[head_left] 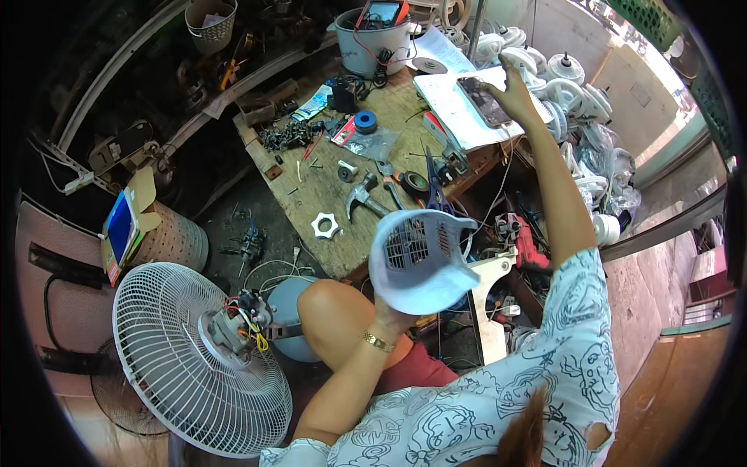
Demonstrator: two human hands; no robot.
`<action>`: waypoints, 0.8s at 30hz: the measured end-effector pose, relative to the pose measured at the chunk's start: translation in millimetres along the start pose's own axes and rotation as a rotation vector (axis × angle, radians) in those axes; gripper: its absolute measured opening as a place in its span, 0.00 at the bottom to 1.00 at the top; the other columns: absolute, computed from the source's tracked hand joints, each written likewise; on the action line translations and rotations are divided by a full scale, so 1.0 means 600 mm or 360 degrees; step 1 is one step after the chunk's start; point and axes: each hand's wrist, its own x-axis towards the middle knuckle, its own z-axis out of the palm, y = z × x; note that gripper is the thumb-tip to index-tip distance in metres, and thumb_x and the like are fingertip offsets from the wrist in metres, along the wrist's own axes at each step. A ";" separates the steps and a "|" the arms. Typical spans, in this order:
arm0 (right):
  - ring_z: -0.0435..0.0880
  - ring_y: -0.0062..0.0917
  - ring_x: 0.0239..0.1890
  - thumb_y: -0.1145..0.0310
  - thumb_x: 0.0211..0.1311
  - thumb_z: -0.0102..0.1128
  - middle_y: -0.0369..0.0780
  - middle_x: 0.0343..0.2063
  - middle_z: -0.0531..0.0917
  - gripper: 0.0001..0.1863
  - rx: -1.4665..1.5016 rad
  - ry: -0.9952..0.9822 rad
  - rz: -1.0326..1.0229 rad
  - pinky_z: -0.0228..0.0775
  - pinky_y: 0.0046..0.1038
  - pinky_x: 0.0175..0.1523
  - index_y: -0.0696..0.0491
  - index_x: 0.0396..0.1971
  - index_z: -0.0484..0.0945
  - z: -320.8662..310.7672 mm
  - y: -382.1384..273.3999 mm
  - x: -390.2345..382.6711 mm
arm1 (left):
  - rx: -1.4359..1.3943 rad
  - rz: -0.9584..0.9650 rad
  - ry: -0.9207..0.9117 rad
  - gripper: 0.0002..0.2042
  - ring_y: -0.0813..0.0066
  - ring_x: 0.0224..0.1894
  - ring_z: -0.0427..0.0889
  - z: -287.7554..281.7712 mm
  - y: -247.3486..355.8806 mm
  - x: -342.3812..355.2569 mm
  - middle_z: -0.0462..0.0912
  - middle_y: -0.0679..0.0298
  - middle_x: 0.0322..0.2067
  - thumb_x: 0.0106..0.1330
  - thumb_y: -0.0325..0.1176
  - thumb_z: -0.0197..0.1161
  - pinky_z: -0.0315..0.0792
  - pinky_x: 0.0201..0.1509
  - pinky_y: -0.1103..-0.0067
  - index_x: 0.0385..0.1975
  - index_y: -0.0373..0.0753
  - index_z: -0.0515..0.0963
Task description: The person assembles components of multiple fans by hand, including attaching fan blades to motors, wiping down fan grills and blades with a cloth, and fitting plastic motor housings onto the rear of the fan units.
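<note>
My left hand (395, 315), with a gold watch on its wrist, is closed around the lower end of a pale vented fan motor cover (428, 284). The cover is tilted, its hollow inside and slotted grille facing up. Most of that hand's fingers are hidden behind it. My right hand (515, 97) reaches to the far right, fingers spread, its thumb over the edge of a smartphone (484, 103). Under the phone lies an open notebook (475, 132). At my left leans a fan with a white wire grille (167, 342) and an exposed motor (247, 311) with coloured wires.
On the wooden workbench (311, 187) lie a hammer (364, 201), a white star-shaped knob (325, 226), blue tape (365, 121) and scattered screws. A pot (373, 47) carries a multimeter (383, 12). A red drill (529, 245) sits right of the bench. White fan parts (564, 93) pile up behind.
</note>
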 end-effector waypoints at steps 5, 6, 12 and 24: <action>0.77 0.23 0.50 0.58 0.61 0.63 0.40 0.52 0.77 0.31 0.1646 -0.0869 -0.0119 0.70 0.25 0.53 0.51 0.63 0.66 -0.136 -0.200 -0.162 | -0.0249 0.0033 -0.0095 0.33 0.63 0.66 0.65 -0.009 0.006 -0.020 0.64 0.59 0.65 0.66 0.49 0.57 0.56 0.71 0.63 0.69 0.46 0.57; 0.77 0.21 0.49 0.56 0.63 0.61 0.39 0.53 0.77 0.32 0.1739 -0.1167 -0.0060 0.70 0.25 0.54 0.52 0.63 0.66 -0.153 -0.227 -0.198 | -0.0285 0.0045 -0.0094 0.32 0.63 0.66 0.64 -0.008 0.009 -0.030 0.64 0.60 0.65 0.66 0.48 0.57 0.56 0.71 0.64 0.69 0.46 0.57; 0.79 0.27 0.50 0.36 0.64 0.49 0.41 0.53 0.77 0.40 0.2248 -0.1813 0.0796 0.73 0.28 0.53 0.55 0.63 0.66 -0.113 -0.279 -0.346 | -0.0086 -0.0013 -0.0201 0.32 0.64 0.62 0.70 0.087 0.065 -0.065 0.70 0.57 0.61 0.66 0.56 0.55 0.64 0.67 0.62 0.65 0.42 0.63; 0.78 0.36 0.55 0.42 0.21 0.82 0.46 0.54 0.77 0.66 0.2517 -0.2049 0.0550 0.68 0.37 0.61 0.60 0.65 0.61 -0.232 -0.390 -0.414 | 0.0417 0.0256 0.0308 0.25 0.75 0.46 0.80 0.123 0.087 -0.211 0.79 0.63 0.49 0.71 0.54 0.51 0.74 0.54 0.76 0.57 0.40 0.69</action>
